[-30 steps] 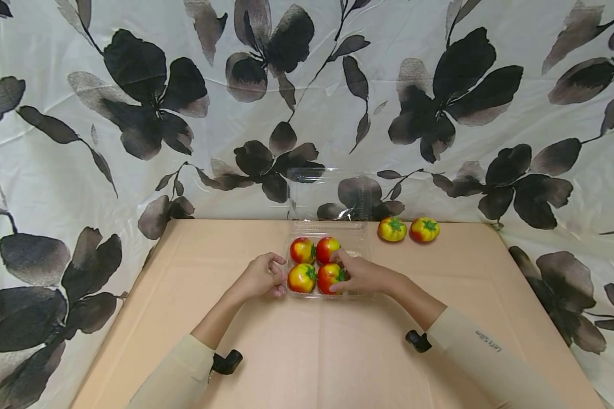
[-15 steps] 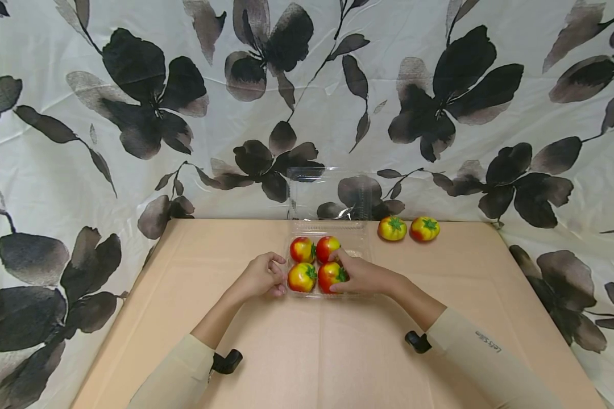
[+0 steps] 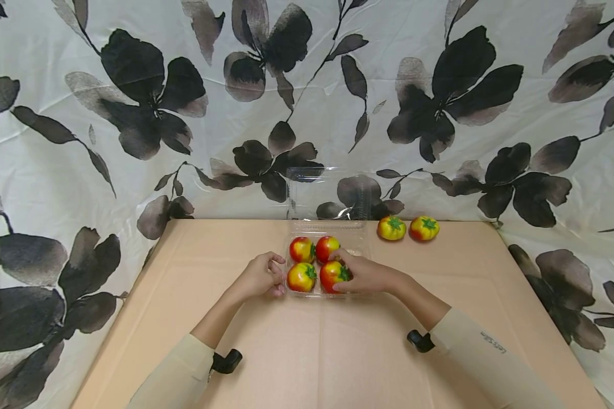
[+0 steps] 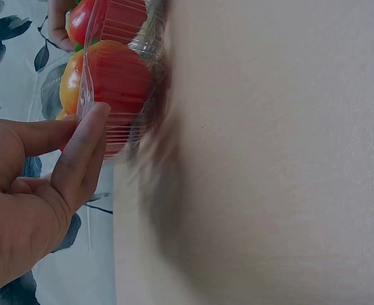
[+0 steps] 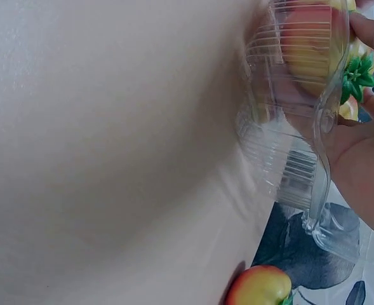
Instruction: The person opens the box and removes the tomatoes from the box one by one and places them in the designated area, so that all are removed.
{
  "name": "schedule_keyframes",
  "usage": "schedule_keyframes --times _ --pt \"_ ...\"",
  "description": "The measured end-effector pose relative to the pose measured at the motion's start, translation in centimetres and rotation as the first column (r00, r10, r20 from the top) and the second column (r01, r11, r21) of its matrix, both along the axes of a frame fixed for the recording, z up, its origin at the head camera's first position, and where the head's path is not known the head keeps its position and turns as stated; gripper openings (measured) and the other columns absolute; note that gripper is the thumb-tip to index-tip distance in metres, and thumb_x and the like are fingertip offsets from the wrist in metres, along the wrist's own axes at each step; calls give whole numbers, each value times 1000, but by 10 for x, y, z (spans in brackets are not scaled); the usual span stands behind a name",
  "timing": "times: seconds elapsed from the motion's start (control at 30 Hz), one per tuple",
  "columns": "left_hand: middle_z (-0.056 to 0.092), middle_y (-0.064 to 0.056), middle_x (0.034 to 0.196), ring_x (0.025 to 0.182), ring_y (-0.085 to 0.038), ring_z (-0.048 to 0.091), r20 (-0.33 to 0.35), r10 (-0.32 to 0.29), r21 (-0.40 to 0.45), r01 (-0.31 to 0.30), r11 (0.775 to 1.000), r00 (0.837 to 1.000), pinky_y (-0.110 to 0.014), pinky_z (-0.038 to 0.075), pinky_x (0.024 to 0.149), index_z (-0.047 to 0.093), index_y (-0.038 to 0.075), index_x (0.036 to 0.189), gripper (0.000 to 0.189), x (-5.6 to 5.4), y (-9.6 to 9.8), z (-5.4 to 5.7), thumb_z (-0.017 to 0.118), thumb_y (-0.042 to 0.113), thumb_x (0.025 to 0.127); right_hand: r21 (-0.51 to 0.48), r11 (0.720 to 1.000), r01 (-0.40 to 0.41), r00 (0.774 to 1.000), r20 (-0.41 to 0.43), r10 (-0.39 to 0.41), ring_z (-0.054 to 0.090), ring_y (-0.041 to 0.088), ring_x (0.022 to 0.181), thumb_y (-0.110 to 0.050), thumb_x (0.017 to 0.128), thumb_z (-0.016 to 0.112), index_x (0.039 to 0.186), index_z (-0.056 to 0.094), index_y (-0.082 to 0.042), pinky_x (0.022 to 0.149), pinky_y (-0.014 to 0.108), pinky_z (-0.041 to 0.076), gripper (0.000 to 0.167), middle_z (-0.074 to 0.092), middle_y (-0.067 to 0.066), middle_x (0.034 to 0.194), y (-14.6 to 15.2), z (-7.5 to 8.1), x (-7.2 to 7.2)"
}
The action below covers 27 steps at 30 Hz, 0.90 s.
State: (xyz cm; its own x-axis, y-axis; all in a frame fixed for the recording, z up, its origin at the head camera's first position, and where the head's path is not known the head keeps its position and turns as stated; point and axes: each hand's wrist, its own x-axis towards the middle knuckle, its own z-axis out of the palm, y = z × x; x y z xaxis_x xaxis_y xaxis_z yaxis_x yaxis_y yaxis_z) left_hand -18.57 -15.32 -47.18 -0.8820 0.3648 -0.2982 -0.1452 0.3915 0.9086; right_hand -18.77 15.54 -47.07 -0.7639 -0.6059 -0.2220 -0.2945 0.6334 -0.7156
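Clear plastic clamshell (image 3: 330, 228), lid (image 3: 330, 193) raised: the left grip (image 3: 261, 276) pinches its rim (image 4: 85, 82), likely to steady it, while the right grip (image 3: 364, 275) holds a red-and-yellow fruit (image 3: 331, 276) inside.

White cloth (image 3: 337, 130) with dark flowers, behind and beside tan tabletop (image 3: 307, 352).

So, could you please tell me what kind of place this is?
Probably a small indoor tabletop set arranged for filming, though the wider room is not visible. A white sheet printed with dark flowers fills the background behind a tan table, and small black wrist cameras are being worn.
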Motion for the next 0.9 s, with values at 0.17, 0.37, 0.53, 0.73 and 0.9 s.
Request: schedule_keyframes --times 0.17,0.37,0.53,0.73,0.9 --pt "66 -16 87 60 -19 71 9 15 -12 -15 1000 1000 -36 66 59 51 -9 131 38 -1 1 0 61 -7 95 -24 1000 -4 1000 -2 4 57 24 124 -36 92 77 143 42 -20 113 48 50 63 57 8 138 2 2 1" --pt "65 -14 85 59 -19 70 4 20 -18 -20 1000 1000 -35 65 58 52 -9 131 38 -1 2 -1 62 -7 94 -37 999 9 1000 10 -9 56 22 125 -35 90 79 143 44 -27 111 45 53 64 55 5 140 7 5 1" --pt "65 -15 86 58 -19 70 -2 27 -25 -27 999 1000 -33 65 57 53 -9 130 37 -1 1 -3 63 -7 94 -77 997 -1 1000 -7 0 57 24 123 -31 91 79 144 44 -24 108 46 54 63 57 6 137 10 10 4" --pt "65 -16 87 59 -20 70 -10 34 -32 -34 999 999 -32 64 56 53 -9 129 36 0 1 -4 63 -8 94 -131 991 -10 998 -59 2 55 27 130 -26 91 80 145 47 -20 112 48 51 64 56 7 142 16 15 9" --pt "65 -17 88 58 -20 70 -9 32 -23 -33 999 999 -32 64 55 52 -9 130 37 0 1 -4 62 -8 94 -164 986 32 997 -63 -43 52 26 135 -24 89 82 146 49 -23 110 47 54 66 53 3 147 23 18 14"
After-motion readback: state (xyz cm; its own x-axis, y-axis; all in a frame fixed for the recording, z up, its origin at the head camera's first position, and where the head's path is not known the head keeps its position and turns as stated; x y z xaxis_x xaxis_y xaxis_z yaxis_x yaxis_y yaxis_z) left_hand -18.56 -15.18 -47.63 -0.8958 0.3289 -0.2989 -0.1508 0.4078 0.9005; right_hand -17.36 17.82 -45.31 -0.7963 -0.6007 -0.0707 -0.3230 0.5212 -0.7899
